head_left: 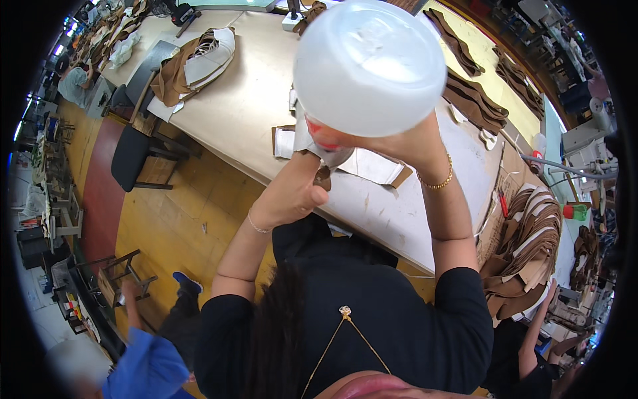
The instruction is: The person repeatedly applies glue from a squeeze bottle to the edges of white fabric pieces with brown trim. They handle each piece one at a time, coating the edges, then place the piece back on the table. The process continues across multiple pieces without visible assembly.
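Tilted bottom-up, a large translucent white plastic bottle [369,66] rises toward me over the table. My right hand [405,143] is closed round its lower part, near something red [322,135] that I cannot make out fully. Beside it my left hand [289,193] is closed on a curved grey-white piece [305,136] with a brown part [323,178] showing by the thumb. The bottle's mouth is hidden, and I cannot tell whether it touches the piece. White pieces with brown edges [372,166] lie on the table under my hands.
A bundle of brown and white pieces [199,63] lies on the table [259,46] at the far left. Brown strips [475,103] lie far right; a thick stack of brown pieces [522,246] is by my right arm. A chair [136,159] stands left. A person in blue [149,366] is behind left.
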`<state>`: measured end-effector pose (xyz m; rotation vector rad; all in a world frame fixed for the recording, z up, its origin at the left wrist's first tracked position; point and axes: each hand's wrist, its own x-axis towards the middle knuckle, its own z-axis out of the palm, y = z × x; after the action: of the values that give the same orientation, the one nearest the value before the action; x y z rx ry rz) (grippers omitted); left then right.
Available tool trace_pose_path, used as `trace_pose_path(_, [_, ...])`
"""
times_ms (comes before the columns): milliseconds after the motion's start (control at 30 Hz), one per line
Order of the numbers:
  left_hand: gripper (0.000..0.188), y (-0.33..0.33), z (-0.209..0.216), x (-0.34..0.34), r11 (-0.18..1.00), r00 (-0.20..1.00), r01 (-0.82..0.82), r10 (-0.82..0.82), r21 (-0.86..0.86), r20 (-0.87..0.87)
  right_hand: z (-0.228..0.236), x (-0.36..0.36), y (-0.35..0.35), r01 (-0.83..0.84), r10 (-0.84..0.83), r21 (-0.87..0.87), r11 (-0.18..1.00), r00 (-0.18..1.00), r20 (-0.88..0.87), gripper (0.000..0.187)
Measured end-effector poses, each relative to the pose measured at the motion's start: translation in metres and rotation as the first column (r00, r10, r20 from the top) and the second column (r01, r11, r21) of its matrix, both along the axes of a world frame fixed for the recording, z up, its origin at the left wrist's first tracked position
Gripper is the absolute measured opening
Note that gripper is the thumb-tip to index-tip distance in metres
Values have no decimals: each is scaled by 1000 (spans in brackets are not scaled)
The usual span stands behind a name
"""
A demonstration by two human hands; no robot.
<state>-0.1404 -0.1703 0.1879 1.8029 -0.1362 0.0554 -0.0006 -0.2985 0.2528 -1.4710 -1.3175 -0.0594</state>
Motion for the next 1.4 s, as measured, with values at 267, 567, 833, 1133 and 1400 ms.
trace_pose_path(267, [106, 5, -2, -7, 992, 991, -122, 120, -31, -66, -32, 3, -9, 33, -30, 79, 996, 999, -44, 44])
trace_pose_path(567, [124, -14, 16, 12, 232, 978, 47, -210, -971, -3, -14, -23, -38, 186, -166, -155, 970, 977, 134, 50])
trace_pose_path(833, [126, -16, 18, 14, 327, 990, 29, -139, -945, -18, -14, -19, -40, 227, -189, -164, 960, 957, 220, 51])
trace_pose_path(1133, [129, -21, 6, 14, 757, 997, 1, -50, -653, -57, -73, 2, -34, 242, -234, 44, 969, 961, -145, 47])
trace_pose_path(1400, [130, -18, 10, 9, 647, 996, 9, -76, -762, -53, -64, -8, -34, 305, -305, 72, 950, 952, -11, 41])
